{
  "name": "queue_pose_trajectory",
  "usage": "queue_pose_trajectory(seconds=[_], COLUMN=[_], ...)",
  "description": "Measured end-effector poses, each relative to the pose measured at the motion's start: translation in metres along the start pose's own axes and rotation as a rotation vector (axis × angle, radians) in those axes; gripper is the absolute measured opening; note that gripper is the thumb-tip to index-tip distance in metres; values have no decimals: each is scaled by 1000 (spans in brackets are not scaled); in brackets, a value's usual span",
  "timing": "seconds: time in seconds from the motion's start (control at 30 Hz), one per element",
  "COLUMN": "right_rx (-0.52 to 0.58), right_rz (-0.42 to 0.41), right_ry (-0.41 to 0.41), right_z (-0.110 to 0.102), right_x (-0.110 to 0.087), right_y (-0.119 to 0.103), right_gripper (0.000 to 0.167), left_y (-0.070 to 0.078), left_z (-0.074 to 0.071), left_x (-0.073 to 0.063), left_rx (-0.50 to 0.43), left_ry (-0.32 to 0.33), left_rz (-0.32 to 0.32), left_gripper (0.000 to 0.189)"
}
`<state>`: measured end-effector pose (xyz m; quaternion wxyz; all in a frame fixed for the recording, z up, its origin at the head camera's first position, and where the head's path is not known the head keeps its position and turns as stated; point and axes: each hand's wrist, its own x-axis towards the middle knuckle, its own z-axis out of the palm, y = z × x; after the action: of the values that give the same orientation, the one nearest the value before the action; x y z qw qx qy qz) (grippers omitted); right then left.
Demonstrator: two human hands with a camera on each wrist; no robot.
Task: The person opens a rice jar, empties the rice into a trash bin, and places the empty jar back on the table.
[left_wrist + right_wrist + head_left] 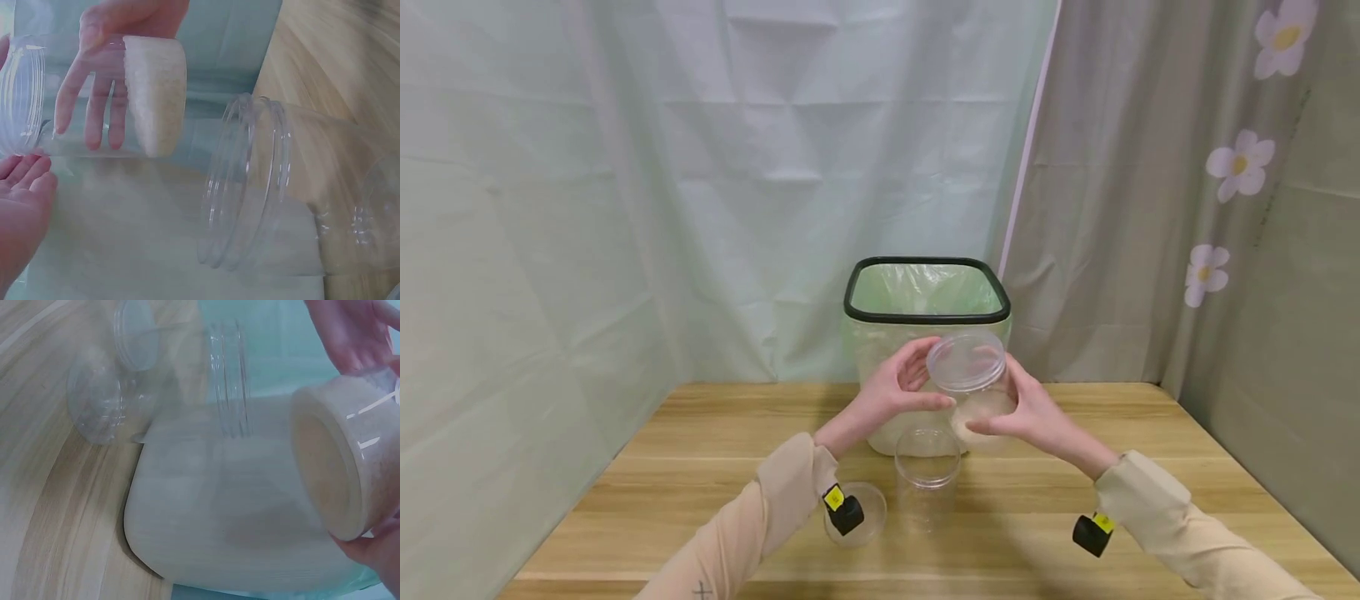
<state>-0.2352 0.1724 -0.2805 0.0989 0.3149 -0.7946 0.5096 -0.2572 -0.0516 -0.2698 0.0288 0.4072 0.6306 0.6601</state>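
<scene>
A clear screw-top jar (983, 408) with a layer of pale grains, rice-like, in its bottom is held up in front of the bin. My right hand (1037, 414) grips its side, thumb in front and fingers behind, as the left wrist view shows through the plastic. On the other side, my left hand (904, 385) curves round the clear lid (967, 360), fingertips at its edge. The jar tilts; the right wrist view shows its base (328, 472). Below stands a second clear jar (927, 487), open at the top. A loose clear lid (868, 521) lies left of it.
A pale green bin (872, 350) with a black rim (925, 319) and a plastic liner stands on the wooden table (737, 467), right behind the jars. Pale curtains (775, 208) hang round the back and sides.
</scene>
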Motion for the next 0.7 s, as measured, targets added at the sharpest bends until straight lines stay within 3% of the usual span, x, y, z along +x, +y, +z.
queue_pose_trajectory(seconds=[0.3, 0.57, 0.7], right_rx=[16, 4, -75], right_rz=[-51, -36, -14], right_ry=[-68, -41, 20], right_z=[0, 6, 9], right_x=[1, 0, -1], right_y=[7, -22, -30], right_gripper=[83, 82, 82], left_y=[-2, -3, -1], left_z=[2, 3, 7], left_x=[3, 3, 4], left_rx=[-54, -37, -18], left_ry=[2, 63, 112], left_rz=[39, 21, 17], left_gripper=[66, 66, 64])
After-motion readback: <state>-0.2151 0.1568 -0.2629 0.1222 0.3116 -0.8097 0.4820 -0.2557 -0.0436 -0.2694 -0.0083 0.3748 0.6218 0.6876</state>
